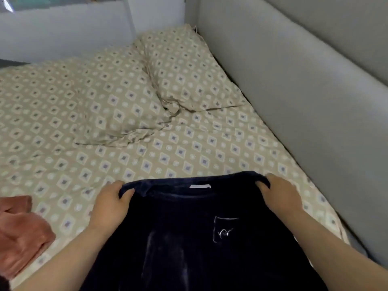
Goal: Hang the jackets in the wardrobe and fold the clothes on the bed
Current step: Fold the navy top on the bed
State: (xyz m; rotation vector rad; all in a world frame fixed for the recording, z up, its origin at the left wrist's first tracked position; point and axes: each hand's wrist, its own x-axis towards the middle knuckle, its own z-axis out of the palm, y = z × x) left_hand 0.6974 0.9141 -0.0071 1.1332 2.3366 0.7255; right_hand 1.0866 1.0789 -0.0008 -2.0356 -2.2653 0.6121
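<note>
Head view: looking down over a bed from its near edge, with both bare forearms reaching in from the bottom.
Navy top [189, 238]: a dark, velvety garment at near centre, held up by its shoulders over the near part of the bed, neckline farthest away, body hanging toward the viewer.
Neck label [199, 186]: a small white strip inside the collar.
Pocket outline [224, 228]: a white stitched square with small lettering on the chest, right of centre.
Left hand [110, 204]: fingers curled round the top's left shoulder edge, gripping the cloth.
Right hand [281, 196]: fingers curled round the right shoulder edge, gripping likewise.
Bed [189, 152]: a beige sheet printed with diamonds and dots.
Pillows [117, 106]: two in matching print, side by side at the far end.
Pink garment [21, 232]: crumpled on the sheet at near left, apart from the top.
Padded panel [294, 91]: grey, running along the bed's right side.
</note>
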